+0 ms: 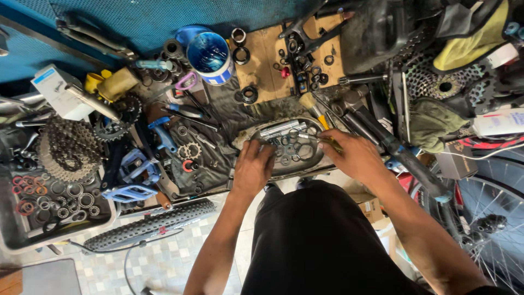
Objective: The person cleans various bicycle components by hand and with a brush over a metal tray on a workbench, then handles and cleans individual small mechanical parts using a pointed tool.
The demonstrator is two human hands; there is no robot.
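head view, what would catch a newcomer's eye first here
Both hands meet at centre over an oval metal tray of rings and small parts: the left hand on its near rim, the right hand at its right end. A blue-and-white tub stands behind, a large sprocket cluster far left.

Small parts too tiny to tell

The left hand (252,168) covers its fingertips inside the metal tray (289,143); the bike wheel (486,218) runs off the edge.
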